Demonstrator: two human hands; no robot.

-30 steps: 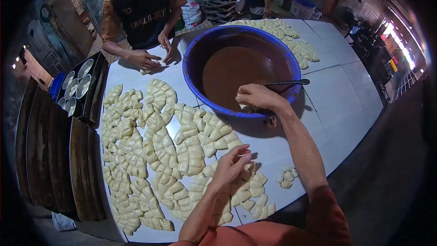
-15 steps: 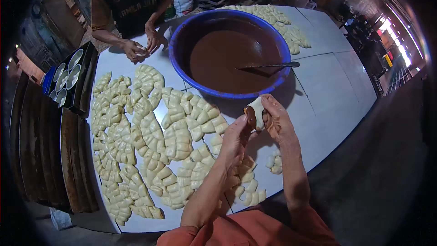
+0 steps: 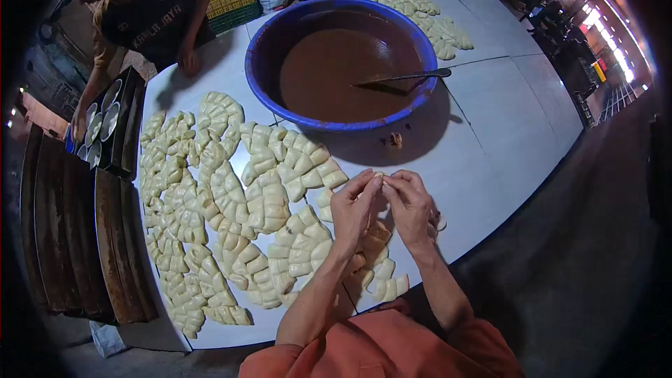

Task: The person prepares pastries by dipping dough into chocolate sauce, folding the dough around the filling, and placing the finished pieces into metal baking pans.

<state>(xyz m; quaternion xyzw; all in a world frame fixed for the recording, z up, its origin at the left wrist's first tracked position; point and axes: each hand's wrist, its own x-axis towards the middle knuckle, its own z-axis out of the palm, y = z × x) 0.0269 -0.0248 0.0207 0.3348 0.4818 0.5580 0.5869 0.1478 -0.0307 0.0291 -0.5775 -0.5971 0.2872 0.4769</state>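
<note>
Forearms [image 3: 313, 309]: both reach in from the lower edge and converge over the white table [image 3: 500, 140].
Left hand [image 3: 350, 207]: fingers curled, thumb and fingertips pinching the dough piece [image 3: 379, 175].
Right hand [image 3: 411, 208]: nearly mirrors it, pinching the other side, thumbs almost meeting.
Dough piece: between the fingertips, mostly hidden.
Pinch: best kept light and even, I judge, since soft dough could tear.
Cut dough portions [image 3: 267, 210]: beside the left forearm; best left unbrushed.
Blue basin [image 3: 260, 94]: beyond, holding brown paste [image 3: 329, 70]; smeared fingertips would likely slip.
</note>
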